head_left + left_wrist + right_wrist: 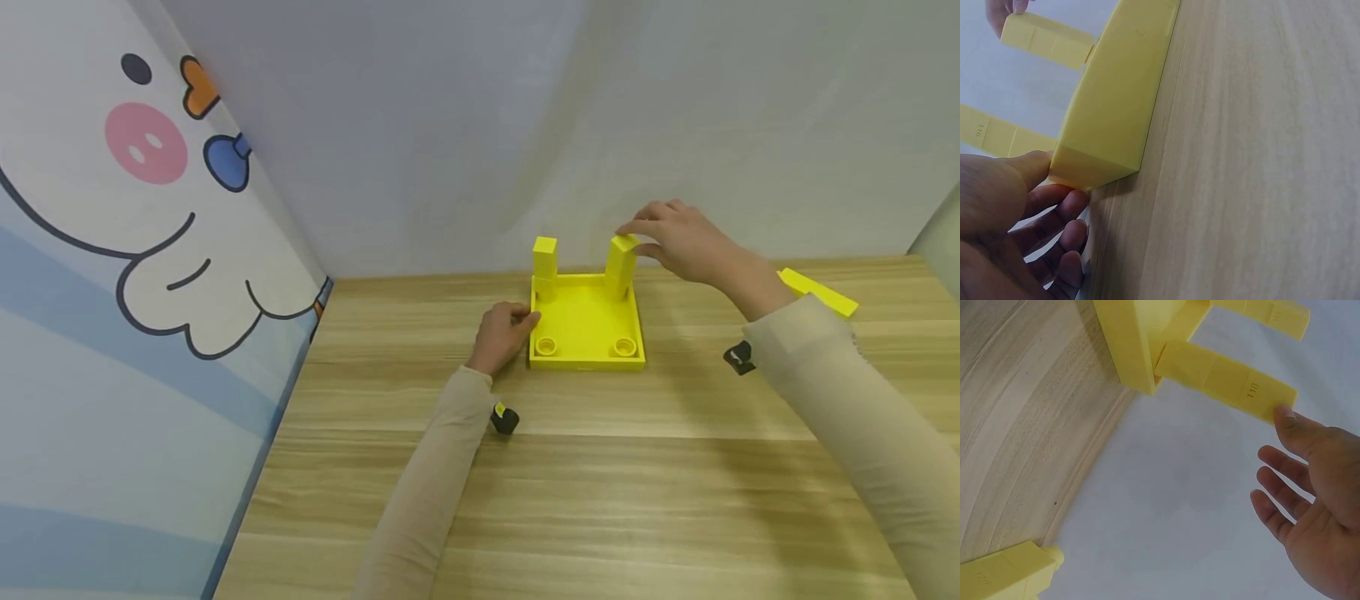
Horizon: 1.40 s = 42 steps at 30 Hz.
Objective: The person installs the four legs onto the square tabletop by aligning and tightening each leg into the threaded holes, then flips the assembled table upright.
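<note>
A square yellow tray-like base (585, 364) with raised walls lies on the table, round sockets in its two near corners. At its left wall, my left hand (501, 337) grips the rim between thumb and fingers; the left wrist view shows them at a corner. Yellow square posts stand upright at both far corners, the left post (545, 260) untouched. Thumb and index finger of my right hand (686, 242) pinch the top of the right post (1229, 380), marked with raised digits. The other fingers of that hand are off the post, loosely bent.
Another yellow post (817, 292) lies at the right, partly behind the right forearm; its peg end shows in the right wrist view. A pale wall (450, 167) rises just behind the base. A panel with a cartoon drawing (150, 250) stands along the left table edge.
</note>
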{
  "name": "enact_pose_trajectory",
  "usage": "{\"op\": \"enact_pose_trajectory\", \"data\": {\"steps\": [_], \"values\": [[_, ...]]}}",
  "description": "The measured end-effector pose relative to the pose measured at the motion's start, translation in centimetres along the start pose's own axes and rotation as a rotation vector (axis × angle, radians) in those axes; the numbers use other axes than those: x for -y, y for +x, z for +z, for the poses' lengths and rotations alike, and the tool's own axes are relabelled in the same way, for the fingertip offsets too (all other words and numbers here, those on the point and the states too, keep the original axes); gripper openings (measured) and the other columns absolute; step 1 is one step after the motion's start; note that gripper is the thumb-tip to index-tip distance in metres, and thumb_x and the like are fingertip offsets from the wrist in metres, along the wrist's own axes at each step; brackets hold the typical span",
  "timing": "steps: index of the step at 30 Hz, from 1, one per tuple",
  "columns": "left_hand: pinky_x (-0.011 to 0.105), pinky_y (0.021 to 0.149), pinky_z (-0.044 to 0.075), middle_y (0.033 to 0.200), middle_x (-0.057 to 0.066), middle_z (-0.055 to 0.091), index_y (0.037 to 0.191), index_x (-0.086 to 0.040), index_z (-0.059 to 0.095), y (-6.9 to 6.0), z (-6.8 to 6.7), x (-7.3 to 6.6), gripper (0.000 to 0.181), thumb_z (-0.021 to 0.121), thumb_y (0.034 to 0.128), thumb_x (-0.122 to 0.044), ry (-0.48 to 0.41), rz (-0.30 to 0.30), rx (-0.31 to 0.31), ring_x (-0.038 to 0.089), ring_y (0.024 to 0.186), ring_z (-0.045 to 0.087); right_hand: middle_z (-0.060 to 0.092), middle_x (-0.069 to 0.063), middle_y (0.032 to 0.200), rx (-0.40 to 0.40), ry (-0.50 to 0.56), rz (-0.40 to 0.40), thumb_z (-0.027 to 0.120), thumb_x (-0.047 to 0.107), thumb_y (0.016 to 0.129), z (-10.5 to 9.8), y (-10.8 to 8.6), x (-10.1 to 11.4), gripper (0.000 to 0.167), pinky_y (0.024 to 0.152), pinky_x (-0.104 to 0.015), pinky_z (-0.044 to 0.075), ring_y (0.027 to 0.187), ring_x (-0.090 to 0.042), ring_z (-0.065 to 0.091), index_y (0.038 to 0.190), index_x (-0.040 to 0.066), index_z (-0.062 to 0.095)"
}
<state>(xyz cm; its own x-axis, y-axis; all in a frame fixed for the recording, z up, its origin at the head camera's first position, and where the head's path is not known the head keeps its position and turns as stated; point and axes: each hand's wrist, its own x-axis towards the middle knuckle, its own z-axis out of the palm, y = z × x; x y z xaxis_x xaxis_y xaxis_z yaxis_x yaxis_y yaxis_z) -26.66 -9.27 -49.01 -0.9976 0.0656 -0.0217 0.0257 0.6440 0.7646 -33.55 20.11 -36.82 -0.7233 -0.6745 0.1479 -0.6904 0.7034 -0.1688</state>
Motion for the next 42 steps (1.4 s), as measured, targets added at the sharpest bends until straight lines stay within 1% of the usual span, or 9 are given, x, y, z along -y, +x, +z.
{"op": "enact_pose_trajectory", "data": {"steps": [9, 17, 21, 25, 32, 36, 42], "values": [[0.045, 0.097, 0.055, 0.119, 0.016, 0.075, 0.122, -0.002, 0.073, 0.0, 0.1, 0.0, 0.034, 0.062, 0.1026, -0.027, 0.006, 0.019, -0.001, 0.03, 0.107, 0.069, 0.06, -0.025, 0.134, 0.021, 0.024, 0.078, 0.064, 0.016, 0.101, 0.2, 0.0, 0.3, 0.037, 0.107, -0.064, 0.039, 0.123, -0.046, 0.051, 0.135, 0.001, 0.062], [0.045, 0.096, 0.056, 0.118, 0.016, 0.075, 0.12, -0.002, 0.074, 0.3, 0.1, -0.3, 0.033, 0.062, 0.1023, -0.027, 0.005, 0.013, -0.01, 0.03, 0.106, 0.069, 0.059, -0.026, 0.137, 0.035, 0.022, 0.16, 0.063, 0.024, 0.102, 0.3, 0.3, 0.4, 0.04, 0.111, -0.065, 0.037, 0.128, -0.047, 0.049, 0.134, -0.001, 0.062], [0.044, 0.094, 0.056, 0.116, 0.016, 0.075, 0.119, -0.002, 0.074, 0.3, 0.3, -0.2, 0.032, 0.063, 0.1021, -0.027, 0.01, 0.011, -0.009, 0.029, 0.103, 0.069, 0.061, -0.026, 0.136, 0.032, 0.015, 0.196, 0.063, 0.028, 0.102, 0.6, 0.2, 0.5, 0.041, 0.111, -0.065, 0.037, 0.128, -0.047, 0.05, 0.132, -0.001, 0.063], [0.043, 0.094, 0.056, 0.116, 0.015, 0.076, 0.118, -0.003, 0.074, 0.2, 0.5, -0.2, 0.032, 0.063, 0.102, -0.027, 0.009, 0.005, -0.006, 0.028, 0.102, 0.068, 0.063, -0.026, 0.134, 0.018, 0.002, 0.203, 0.063, 0.03, 0.102, 0.9, 0.0, 0.4, 0.042, 0.11, -0.064, 0.038, 0.126, -0.047, 0.052, 0.129, -0.001, 0.065], [0.044, 0.094, 0.056, 0.116, 0.015, 0.075, 0.119, -0.003, 0.074, 0.1, 0.3, -0.1, 0.032, 0.062, 0.1022, -0.028, 0.002, -0.002, -0.012, 0.029, 0.103, 0.069, 0.065, -0.025, 0.131, -0.006, -0.011, 0.208, 0.063, 0.031, 0.101, 1.2, 0.3, 0.6, 0.041, 0.108, -0.063, 0.04, 0.123, -0.046, 0.054, 0.127, -0.001, 0.066], [0.044, 0.096, 0.055, 0.116, 0.015, 0.075, 0.119, -0.002, 0.074, 0.1, 0.2, 0.1, 0.032, 0.063, 0.1021, -0.028, 0.006, -0.013, -0.021, 0.028, 0.104, 0.069, 0.063, -0.025, 0.134, 0.004, -0.009, 0.207, 0.063, 0.033, 0.101, 1.2, 0.6, 0.8, 0.044, 0.109, -0.063, 0.039, 0.125, -0.047, 0.053, 0.13, -0.001, 0.065], [0.044, 0.096, 0.056, 0.116, 0.015, 0.076, 0.12, -0.003, 0.073, 0.0, 0.3, 0.4, 0.033, 0.062, 0.1026, -0.028, 0.001, -0.01, -0.016, 0.029, 0.105, 0.07, 0.056, -0.027, 0.141, 0.019, -0.012, 0.197, 0.065, 0.039, 0.099, 1.1, 0.3, 1.0, 0.058, 0.112, -0.065, 0.037, 0.131, -0.049, 0.049, 0.141, -0.001, 0.056]]}}
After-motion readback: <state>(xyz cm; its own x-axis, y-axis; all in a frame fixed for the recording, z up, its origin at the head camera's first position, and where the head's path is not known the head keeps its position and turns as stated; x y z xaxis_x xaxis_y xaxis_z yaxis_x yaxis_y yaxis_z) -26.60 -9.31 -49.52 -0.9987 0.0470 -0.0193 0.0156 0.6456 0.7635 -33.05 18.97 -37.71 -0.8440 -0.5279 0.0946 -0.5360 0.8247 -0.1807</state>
